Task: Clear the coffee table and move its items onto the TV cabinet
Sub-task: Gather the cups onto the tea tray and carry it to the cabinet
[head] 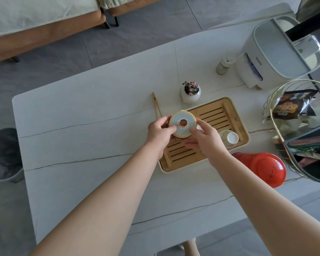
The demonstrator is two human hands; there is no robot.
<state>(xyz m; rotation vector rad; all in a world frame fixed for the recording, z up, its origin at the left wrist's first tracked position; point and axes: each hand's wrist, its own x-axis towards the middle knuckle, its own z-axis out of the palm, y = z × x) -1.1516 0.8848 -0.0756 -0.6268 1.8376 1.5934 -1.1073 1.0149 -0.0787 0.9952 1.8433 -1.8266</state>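
A round patterned lidded jar is being held over the bamboo tea tray on the coffee table, fingers of the left hand and right hand closed around it. If tilted, the lid could probably be dropped.

Slatted tray mid-counter; cups on tray's right end. Tongs left of tray, vase behind. Tissue box far right; wire basket right edge.
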